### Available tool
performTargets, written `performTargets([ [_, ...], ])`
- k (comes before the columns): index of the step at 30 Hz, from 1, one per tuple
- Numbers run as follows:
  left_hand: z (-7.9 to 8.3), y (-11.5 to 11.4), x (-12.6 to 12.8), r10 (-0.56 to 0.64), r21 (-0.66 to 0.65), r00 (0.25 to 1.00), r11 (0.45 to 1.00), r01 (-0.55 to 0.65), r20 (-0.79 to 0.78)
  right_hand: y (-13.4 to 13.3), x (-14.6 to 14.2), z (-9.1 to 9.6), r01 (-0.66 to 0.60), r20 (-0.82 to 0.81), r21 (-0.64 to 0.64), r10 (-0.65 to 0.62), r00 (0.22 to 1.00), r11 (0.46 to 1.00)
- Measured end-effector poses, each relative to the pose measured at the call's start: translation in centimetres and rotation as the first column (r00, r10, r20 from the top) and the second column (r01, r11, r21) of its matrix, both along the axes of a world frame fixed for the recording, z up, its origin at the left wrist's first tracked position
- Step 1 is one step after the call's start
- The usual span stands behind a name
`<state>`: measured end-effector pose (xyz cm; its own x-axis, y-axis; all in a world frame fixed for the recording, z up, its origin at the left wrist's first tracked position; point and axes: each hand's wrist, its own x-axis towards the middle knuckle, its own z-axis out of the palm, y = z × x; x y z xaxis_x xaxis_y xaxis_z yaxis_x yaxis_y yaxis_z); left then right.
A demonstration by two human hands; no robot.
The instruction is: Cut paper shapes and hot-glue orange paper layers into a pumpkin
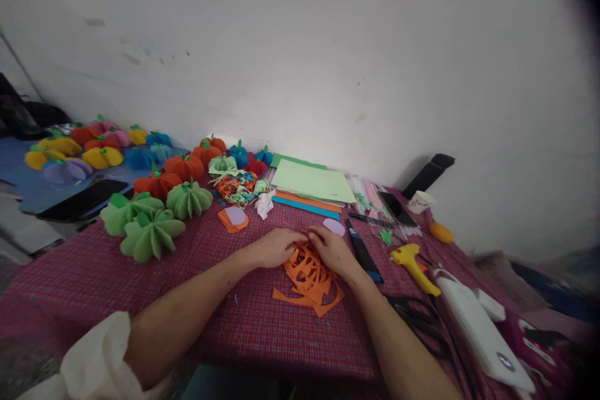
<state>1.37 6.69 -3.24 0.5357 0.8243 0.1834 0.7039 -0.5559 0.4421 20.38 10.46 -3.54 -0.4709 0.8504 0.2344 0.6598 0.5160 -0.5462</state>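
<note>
Orange cut-out scraps [309, 276], thin curved strips of paper or felt, lie in a loose heap at the middle of the checked cloth. My left hand [277, 247] curls round the heap's far left edge, fingers bent over the strips. From the right, my right hand [332, 251] closes on the same strips, its fingertips almost meeting the left ones. Just beyond the hands lies a lilac disc [334, 227]. Orange cut pieces [232, 220] with a lilac piece on top rest to the left, near a crumpled white scrap [265, 203].
Green pumpkins [152, 234] and orange pumpkins [184, 167] stand at left. Mixed scraps [239, 187] and stacked coloured sheets [312, 180] lie at the back. On the right are a cutter [363, 251], a yellow glue gun [415, 267], black scissors [419, 320], a white device [482, 331] and a paper cup [420, 201].
</note>
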Motion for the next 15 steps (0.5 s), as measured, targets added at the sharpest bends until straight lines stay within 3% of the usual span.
performTargets([
  [3, 0.1, 0.0, -0.3, -0.001, -0.006, 0.995, 1.000, 0.002, 0.102, 0.0, 0.3, 0.7, 0.050, -0.010, 0.012, -0.050, 0.999, 0.999],
  [7, 0.2, 0.4, -1.2, 0.159, 0.079, 0.985, 0.983, -0.164, 0.071, -0.6, 1.4, 2.7, 0.114, -0.013, 0.010, -0.114, 0.993, 0.993],
  [9, 0.4, 0.5, -1.5, 0.210, 0.108, 0.977, 0.971, -0.213, 0.039, -1.9, 2.1, 4.2, 0.021, 0.050, -0.013, -0.020, 0.999, 1.000],
  [12, 0.6, 0.5, -1.8, 0.248, 0.119, 0.968, 0.961, -0.249, 0.027, -4.9, 3.2, 5.7, -0.285, 0.240, -0.085, 0.298, 0.924, 0.955],
  [15, 0.6, 0.5, -1.9, 0.290, 0.123, 0.957, 0.949, -0.289, 0.014, -7.9, 4.1, 5.5, -0.310, 0.391, -0.126, 0.334, 0.858, 0.942],
])
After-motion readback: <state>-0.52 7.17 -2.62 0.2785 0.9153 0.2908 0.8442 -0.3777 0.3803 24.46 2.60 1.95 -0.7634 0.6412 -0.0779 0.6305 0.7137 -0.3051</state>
